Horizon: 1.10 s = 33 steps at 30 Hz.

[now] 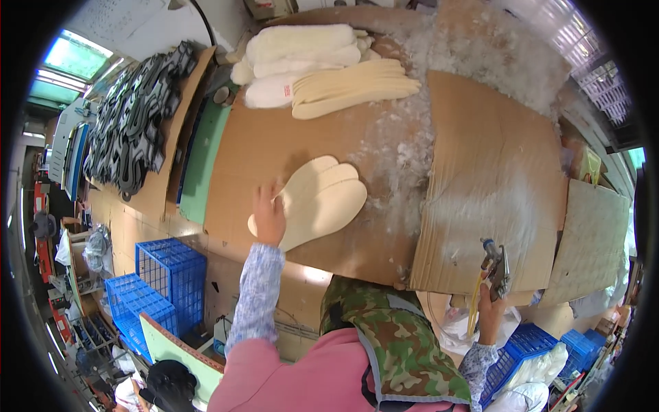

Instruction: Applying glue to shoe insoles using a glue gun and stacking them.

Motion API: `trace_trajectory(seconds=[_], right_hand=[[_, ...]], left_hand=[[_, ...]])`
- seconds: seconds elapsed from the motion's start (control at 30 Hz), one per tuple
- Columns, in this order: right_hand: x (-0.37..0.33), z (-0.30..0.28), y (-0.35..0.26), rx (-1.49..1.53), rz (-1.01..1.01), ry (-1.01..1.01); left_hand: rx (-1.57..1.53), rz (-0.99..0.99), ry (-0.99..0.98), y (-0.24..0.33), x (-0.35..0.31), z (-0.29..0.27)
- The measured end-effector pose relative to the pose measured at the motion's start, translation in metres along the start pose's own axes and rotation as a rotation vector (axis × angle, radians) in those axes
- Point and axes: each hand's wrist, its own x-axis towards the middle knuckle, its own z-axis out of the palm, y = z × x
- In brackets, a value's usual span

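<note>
Several cream insoles [326, 202] lie fanned out and overlapping on the brown cardboard-covered table. At their left edge, near the heel ends, my left hand [268, 217] grips them, its fingers slightly blurred. My right hand [490, 312], at the table's front right, is wrapped round a metal spray gun [495, 266] with a blue fitting on top. A yellowish hose [474, 305] hangs beside that hand. The spray gun is well apart from the insoles.
White fleecy insoles [302, 48] and a row of cream insoles [357, 86] lie at the back. Fluff [401, 161] covers part of the table. Dark grey pieces [134, 117] are heaped at left. Blue crates [171, 275] stand on the floor; a person [171, 384] is at lower left.
</note>
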Motion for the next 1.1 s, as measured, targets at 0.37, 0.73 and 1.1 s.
trace_trajectory(seconds=[0.37,0.73,1.1], right_hand=[[-0.042,-0.017,0.004,-0.031,0.165,0.149],[-0.034,-0.039,0.027,-0.049,0.055,0.169],[-0.031,-0.063,0.021,0.047,0.011,-0.021]], left_hand=[[0.122,-0.014,0.287,0.042,0.162,0.108],[-1.177,0.019,-0.447,0.290,0.032,0.056],[-0.312,0.181,-0.606,0.221,-0.069,0.227]])
